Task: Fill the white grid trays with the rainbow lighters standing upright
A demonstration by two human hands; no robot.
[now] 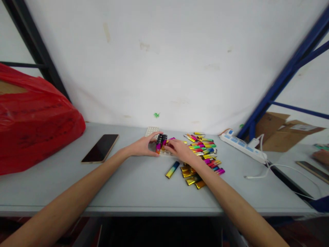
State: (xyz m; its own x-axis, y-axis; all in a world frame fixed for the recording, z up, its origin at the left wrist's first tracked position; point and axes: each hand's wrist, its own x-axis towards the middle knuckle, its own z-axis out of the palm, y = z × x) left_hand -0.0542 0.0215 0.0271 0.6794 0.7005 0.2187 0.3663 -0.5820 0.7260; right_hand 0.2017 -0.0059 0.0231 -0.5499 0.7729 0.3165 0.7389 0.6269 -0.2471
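Several shiny, multicoloured lighters (pixel 158 146) with black tops stand upright in a tight group. My left hand (pixel 142 146) curves round their left side, thumb in front and fingers behind. My right hand (pixel 178 149) is closed at the right side of the group, its fingertips against a lighter (pixel 164 142); they partly hide what they hold. A pale, studded tray (pixel 152 130) shows behind and under the group. One loose blue and yellow lighter (pixel 172 169) lies in front of my right hand. A heap of lighters (pixel 205 151) spreads beside and beneath my right forearm.
A phone (pixel 100 148) lies on the grey table (pixel 123 192) to the left, near a red plastic bag (pixel 38 120). At the right are a white power strip (pixel 243 147) with a cable and a cardboard box (pixel 282 132). Another person's hand (pixel 321 157) shows at the far right.
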